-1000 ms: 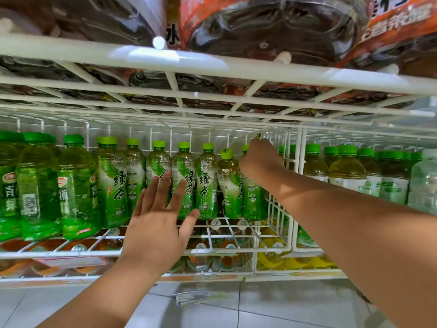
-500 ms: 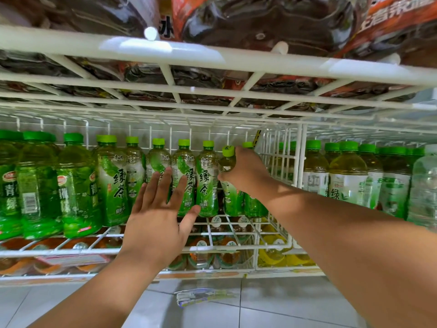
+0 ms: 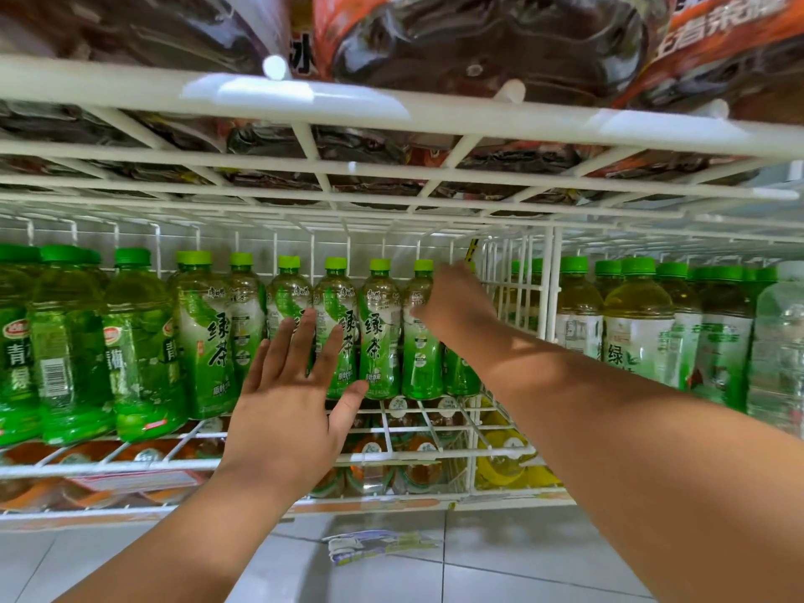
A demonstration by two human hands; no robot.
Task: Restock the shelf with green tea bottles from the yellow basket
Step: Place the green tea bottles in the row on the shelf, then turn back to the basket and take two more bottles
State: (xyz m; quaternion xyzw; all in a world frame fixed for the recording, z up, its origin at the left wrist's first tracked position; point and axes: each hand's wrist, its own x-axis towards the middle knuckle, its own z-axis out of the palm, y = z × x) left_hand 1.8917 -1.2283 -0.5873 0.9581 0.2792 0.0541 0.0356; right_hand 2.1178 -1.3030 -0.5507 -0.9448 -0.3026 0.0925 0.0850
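A row of green tea bottles (image 3: 377, 332) is stood upright on the wire shelf (image 3: 278, 465). The left hand (image 3: 290, 402) is held spread before the row. The right hand (image 3: 457, 309) is blurred at the row's right end; its grip cannot be told.

Bottles (image 3: 379, 332) on shelf (image 3: 278, 464) (in rows)

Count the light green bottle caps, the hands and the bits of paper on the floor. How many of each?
Light green caps: 6 that show (the right hand may hide another)
Hands: 2, the left hand and the right hand
Paper on the floor: 1
Total: 9
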